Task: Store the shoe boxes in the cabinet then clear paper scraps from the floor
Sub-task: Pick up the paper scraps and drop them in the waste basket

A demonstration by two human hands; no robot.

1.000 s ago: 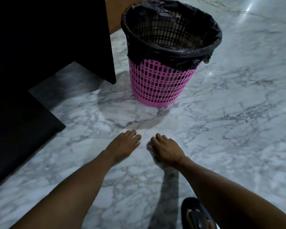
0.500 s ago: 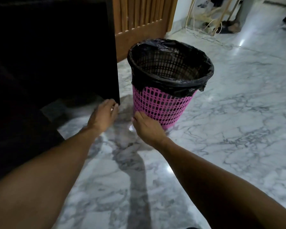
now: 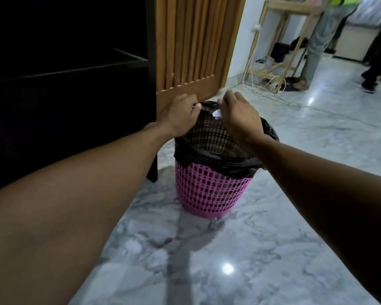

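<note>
A pink mesh bin (image 3: pixel 209 190) lined with a black bag stands on the marble floor. Both my hands hover over its far rim. My right hand (image 3: pixel 240 116) pinches a small white paper scrap (image 3: pixel 217 113) above the bin's opening. My left hand (image 3: pixel 182 116) is curled beside it, with a bit of white showing at its fingertips; what it holds is mostly hidden. The dark cabinet (image 3: pixel 70 89) stands at the left, its inside too dark to see.
A slatted wooden door panel (image 3: pixel 196 47) rises right behind the bin. At the back right stand a wooden rack (image 3: pixel 295 40) with cords on the floor and two people's legs (image 3: pixel 317 47). Marble floor (image 3: pixel 295 161) spreads to the right and toward me.
My hands rose from the floor beside the bin's base to above its rim, carrying paper scraps. The view tilted up from the floor toward the room.
</note>
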